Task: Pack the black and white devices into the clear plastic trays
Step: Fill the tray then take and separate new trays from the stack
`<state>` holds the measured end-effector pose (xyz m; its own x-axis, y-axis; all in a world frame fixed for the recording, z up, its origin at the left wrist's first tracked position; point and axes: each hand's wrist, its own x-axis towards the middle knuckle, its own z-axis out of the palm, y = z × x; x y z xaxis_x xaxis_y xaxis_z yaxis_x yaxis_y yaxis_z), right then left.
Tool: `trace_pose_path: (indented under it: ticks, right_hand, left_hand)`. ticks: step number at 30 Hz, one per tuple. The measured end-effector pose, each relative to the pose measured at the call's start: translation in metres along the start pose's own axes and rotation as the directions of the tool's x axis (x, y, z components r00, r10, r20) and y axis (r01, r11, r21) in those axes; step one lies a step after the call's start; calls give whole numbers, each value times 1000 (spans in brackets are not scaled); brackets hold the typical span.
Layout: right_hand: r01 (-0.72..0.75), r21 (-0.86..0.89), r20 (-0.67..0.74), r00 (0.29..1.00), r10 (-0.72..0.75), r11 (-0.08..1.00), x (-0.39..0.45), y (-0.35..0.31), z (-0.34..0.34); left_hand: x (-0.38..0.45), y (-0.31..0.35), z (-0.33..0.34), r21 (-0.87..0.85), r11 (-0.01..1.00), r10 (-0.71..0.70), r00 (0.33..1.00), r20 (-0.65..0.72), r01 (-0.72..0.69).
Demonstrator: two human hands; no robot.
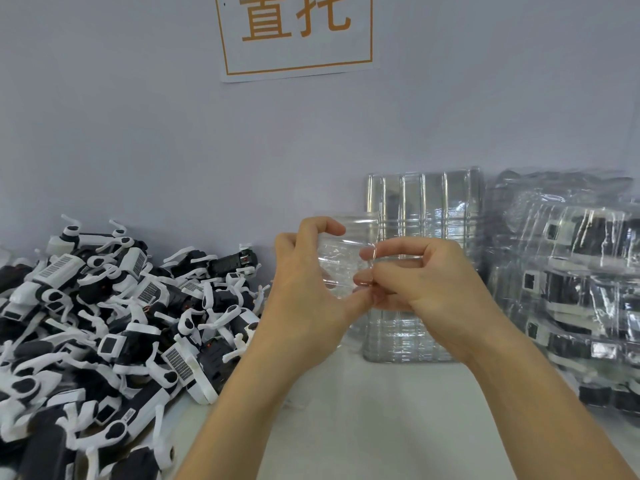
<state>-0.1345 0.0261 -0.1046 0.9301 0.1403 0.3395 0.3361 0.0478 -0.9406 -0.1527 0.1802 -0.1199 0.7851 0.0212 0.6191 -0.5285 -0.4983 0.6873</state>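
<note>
I hold a clear plastic tray [341,252] up in the air over the white table, in the middle of the view. My left hand [308,296] grips its left side, with the fingers curled over the top edge and the thumb below. My right hand [422,289] pinches the tray's right edge between thumb and fingertips. A big heap of black and white devices [114,323] covers the table's left side. No device is in the held tray.
A stack of empty clear trays [424,216] leans on the wall behind my hands. Packed trays with devices inside [568,282] are piled at the right. A paper sign [298,32] hangs on the wall. Bare white table [381,420] lies below my forearms.
</note>
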Motion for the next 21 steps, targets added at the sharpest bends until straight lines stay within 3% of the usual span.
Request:
trace_pose_path:
  ticks: [9, 16, 21]
  right_hand:
    - [-48, -43, -67, 997, 45, 998, 3, 3, 0]
    - [-84, 146, 172, 983, 58, 986, 2, 1, -12]
    - [-86, 222, 219, 975, 36, 971, 1, 4, -12]
  left_hand:
    - [-2, -1, 8, 66, 997, 48, 998, 29, -49]
    - [-1, 0, -2, -23, 1000, 7, 1000, 1, -7]
    - [0, 2, -6, -43, 999, -25, 1000, 17, 26]
